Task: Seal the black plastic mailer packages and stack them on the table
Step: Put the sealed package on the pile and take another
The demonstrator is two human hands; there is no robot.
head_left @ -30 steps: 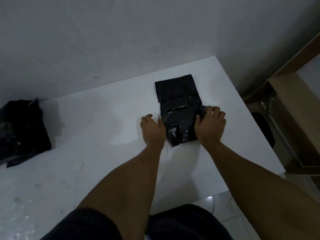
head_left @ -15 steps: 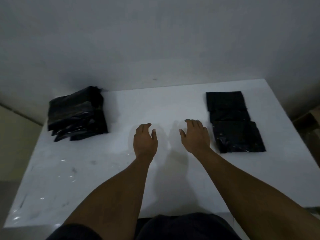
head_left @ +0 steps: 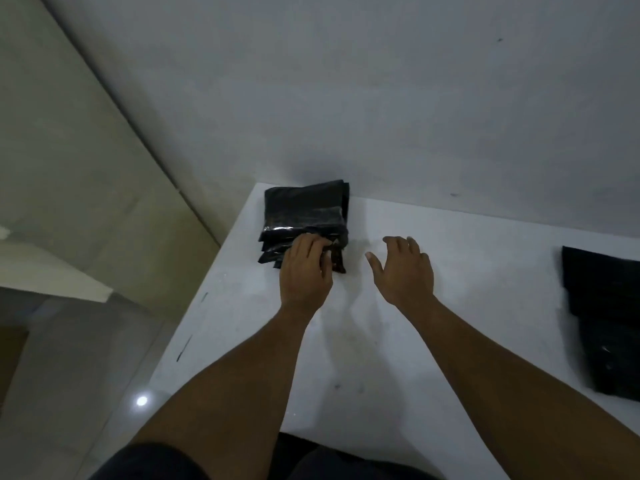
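- Your left hand [head_left: 304, 275] lies on the near end of the pile of black mailers [head_left: 304, 216], which stands at the far left corner of the white bench [head_left: 467, 306], close to the grey wall [head_left: 381, 98].
- The fingers [head_left: 313, 244] of this hand are curled over the near edges of the upper mailers. The grip looks narrow and it touches the plastic, but you cannot tell from here whether it really pinches one mailer or only presses on the pile.
- The pile has several mailers, one on the other. Their near edges are not aligned; they step out a little toward you on the left side. The top mailer is glossy and lies flat.
- Your right hand [head_left: 403, 271] is just to the right of the pile and apart from it. Its grip is wide: the fingers are spread, the thumb points to the left, and nothing is in it. It is over bare bench; whether the palm touches the surface is not clear.
- A second group of black mailers [head_left: 606, 323] lies at the right edge of the view, well apart from both hands. It is flat on the bench and partly cut off by the frame, so you cannot count the pieces.
- Both forearms reach forward over the near edge of the bench.
- To the left of the bench you see the pale tiled floor [head_left: 86, 375] with one bright reflection of light on it.
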